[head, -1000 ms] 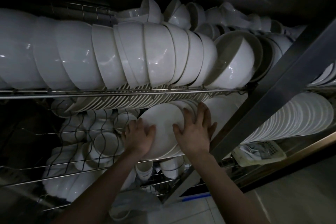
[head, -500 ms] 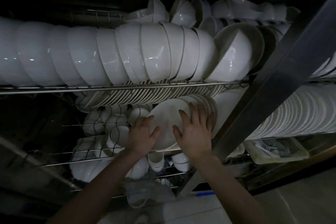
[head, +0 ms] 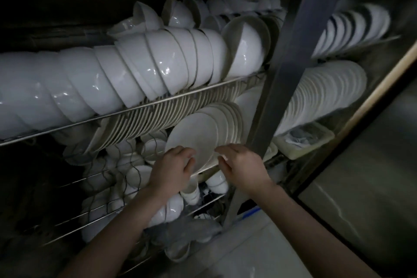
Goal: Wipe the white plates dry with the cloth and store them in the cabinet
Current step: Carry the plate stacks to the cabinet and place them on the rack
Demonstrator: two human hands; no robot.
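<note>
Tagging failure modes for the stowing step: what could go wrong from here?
1. The front plate leans against the plate row, with the left hand and right hand gripping only its lower rim; it may tip outward or slip.
2. Small cups sit right under the plate; a slip could strike them.

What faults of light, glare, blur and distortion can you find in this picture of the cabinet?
Head view: dim overall, the lower left lost in shadow; small glare spots on the bowls; blur softens the far-right plates; the wide lens makes the shelf rail lean and bow slightly.
</note>
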